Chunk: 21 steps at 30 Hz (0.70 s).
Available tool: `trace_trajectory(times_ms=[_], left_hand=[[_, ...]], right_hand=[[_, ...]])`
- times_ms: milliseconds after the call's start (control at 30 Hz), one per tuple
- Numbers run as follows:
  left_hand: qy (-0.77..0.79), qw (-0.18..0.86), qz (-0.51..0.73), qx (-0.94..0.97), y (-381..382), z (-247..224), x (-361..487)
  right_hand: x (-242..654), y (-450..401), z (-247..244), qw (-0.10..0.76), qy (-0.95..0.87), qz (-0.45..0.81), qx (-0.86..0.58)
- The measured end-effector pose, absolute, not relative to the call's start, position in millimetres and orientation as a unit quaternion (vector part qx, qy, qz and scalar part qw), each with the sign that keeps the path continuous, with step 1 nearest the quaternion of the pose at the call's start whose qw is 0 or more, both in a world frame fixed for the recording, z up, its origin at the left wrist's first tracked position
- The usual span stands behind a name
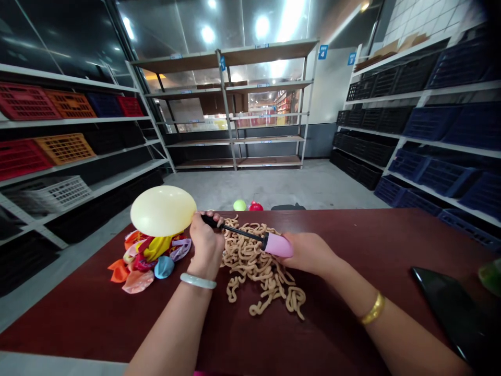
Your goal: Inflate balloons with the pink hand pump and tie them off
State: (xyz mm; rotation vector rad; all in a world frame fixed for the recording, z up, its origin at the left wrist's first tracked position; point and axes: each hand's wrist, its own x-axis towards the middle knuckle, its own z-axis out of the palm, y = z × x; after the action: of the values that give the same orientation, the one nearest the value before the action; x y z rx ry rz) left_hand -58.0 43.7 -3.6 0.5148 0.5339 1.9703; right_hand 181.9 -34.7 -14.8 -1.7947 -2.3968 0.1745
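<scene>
An inflated pale yellow balloon sits above the left side of the table, against my left hand. My left hand is closed around the black end of a balloon pump; the balloon's neck is hidden at the fingers. From there a thin black rod runs right to the pump's pink barrel. My right hand is wrapped around that barrel, and the rod is drawn out between the hands. Beneath the pump lies a heap of tan, curly strands. Limp coloured balloons are piled below the yellow one.
The dark red table carries a black flat device at right. Beyond its far edge are a green balloon and a red balloon. Shelves with crates line the left; a rack stands behind, blue crates at right.
</scene>
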Motion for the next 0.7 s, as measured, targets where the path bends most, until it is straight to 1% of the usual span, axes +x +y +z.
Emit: trace_trajectory(times_ms=[233, 367, 533, 700], left_hand=[[0.232, 0.534, 0.776, 0.24, 12.6, -18.9, 5.5], [0.236, 0.544, 0.764, 0.253, -1.6, -22.4, 27.3], [0.237, 0.541, 0.762, 0.266, 0.0, -15.8, 20.2], [0.214, 0.517, 0.786, 0.264, 17.7, 5.2, -21.1]], right_hand=[[175.5, -40.5, -12.5, 0.1, -0.786, 0.064, -0.607], [173.4, -42.3, -10.1, 0.106, -0.778, 0.076, -0.614], [169.4, -41.8, -10.7, 0.117, -0.778, 0.071, -0.613], [171.2, -40.1, -6.4, 0.111, -0.778, 0.066, -0.615]])
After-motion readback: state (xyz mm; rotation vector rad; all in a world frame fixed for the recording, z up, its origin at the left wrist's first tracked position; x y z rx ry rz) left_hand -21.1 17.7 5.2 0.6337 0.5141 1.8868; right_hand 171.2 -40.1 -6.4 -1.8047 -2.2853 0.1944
